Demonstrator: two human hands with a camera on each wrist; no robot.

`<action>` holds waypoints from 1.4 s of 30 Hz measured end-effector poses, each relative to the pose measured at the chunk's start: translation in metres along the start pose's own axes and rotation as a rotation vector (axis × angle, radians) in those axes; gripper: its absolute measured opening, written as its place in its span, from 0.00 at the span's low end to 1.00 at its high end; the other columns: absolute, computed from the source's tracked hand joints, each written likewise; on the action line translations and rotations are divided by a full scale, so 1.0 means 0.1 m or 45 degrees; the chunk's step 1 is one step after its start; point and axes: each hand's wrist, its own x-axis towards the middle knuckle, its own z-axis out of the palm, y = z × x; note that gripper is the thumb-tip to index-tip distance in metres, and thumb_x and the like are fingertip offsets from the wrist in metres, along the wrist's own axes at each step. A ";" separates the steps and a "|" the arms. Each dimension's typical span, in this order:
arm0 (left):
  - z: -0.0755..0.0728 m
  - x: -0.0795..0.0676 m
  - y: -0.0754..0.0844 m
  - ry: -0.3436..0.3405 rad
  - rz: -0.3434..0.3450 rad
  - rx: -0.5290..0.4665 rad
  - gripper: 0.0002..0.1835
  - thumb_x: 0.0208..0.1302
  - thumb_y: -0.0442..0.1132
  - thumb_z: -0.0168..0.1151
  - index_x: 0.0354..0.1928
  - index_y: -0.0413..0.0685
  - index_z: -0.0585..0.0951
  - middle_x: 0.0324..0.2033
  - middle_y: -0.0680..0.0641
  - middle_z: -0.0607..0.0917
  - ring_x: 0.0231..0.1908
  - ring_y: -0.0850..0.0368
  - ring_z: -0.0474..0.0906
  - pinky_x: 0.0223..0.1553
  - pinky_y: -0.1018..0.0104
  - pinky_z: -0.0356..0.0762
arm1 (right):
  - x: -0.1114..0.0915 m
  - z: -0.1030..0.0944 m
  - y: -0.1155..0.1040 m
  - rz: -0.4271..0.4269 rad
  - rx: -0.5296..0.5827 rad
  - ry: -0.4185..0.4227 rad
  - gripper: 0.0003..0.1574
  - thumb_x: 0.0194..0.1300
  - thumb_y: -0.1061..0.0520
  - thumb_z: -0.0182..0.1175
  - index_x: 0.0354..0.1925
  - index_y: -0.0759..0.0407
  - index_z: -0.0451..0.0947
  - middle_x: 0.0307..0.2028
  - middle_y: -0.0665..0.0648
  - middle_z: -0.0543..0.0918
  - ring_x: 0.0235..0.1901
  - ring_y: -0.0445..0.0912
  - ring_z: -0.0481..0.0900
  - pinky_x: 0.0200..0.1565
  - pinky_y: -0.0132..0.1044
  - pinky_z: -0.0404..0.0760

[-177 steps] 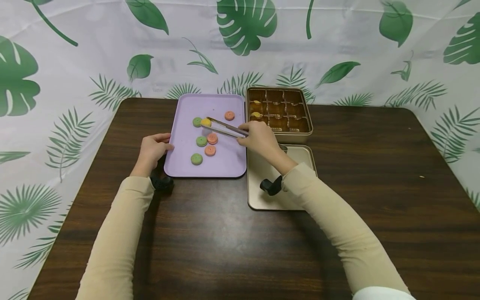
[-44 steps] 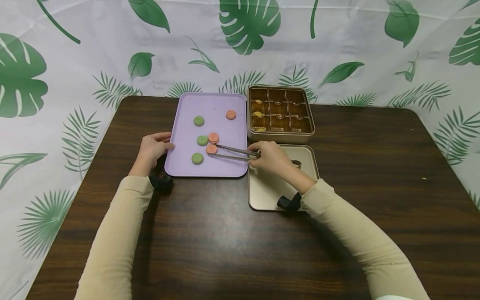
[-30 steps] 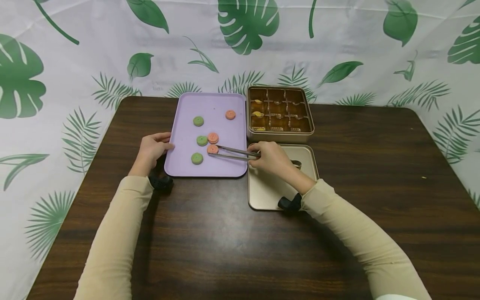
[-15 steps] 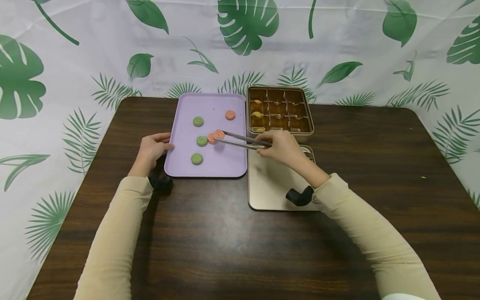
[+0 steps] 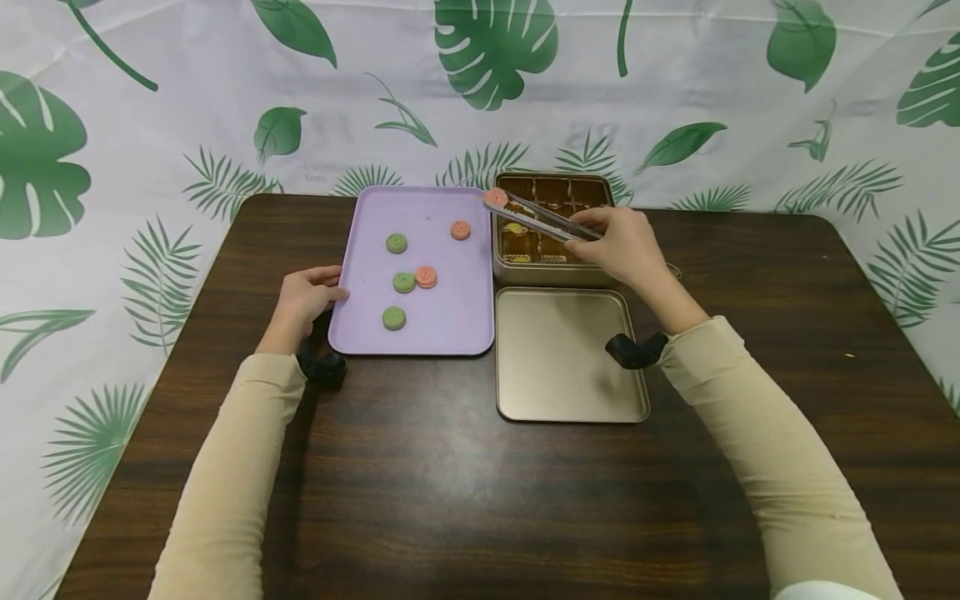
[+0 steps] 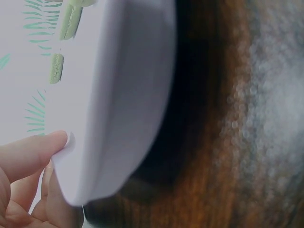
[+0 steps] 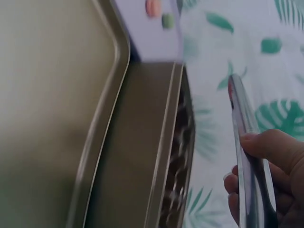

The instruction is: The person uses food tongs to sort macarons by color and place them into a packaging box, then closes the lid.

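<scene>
My left hand (image 5: pixel 303 300) grips the left edge of a lilac tray (image 5: pixel 367 333); in the left wrist view the thumb (image 6: pixel 45 145) lies over the rim and the fingers are below. Metal tongs (image 5: pixel 551 221) are held in my right hand (image 5: pixel 626 248). Their tips pinch a pink macaron (image 5: pixel 495 197) in the air at the left rim of a gold tin (image 5: pixel 555 275). Yellow macarons (image 5: pixel 516 228) show in the left column of its brown divided insert. On the tray lie two pink macarons (image 5: pixel 461 230) and three green macarons (image 5: pixel 393 317).
A flat gold lid (image 5: pixel 570 358) lies in front of the tin, to the right of the tray. Everything sits on a dark wooden table (image 5: pixel 450 483), with a leaf-patterned cloth (image 5: pixel 375 75) behind it.
The tongs closed on the front pink macaron, lifted it off the tray and carried it right and back to the tin. Earlier, they held a yellow macaron. The left hand stayed put.
</scene>
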 end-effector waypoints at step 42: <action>-0.01 0.01 -0.01 -0.001 -0.003 -0.015 0.28 0.65 0.27 0.52 0.68 0.39 0.65 0.65 0.36 0.71 0.63 0.47 0.68 0.65 0.57 0.68 | 0.22 -0.04 0.53 0.281 -0.108 0.065 0.29 0.64 0.51 0.59 0.61 0.61 0.74 0.58 0.70 0.76 0.46 0.65 0.77 0.46 0.55 0.75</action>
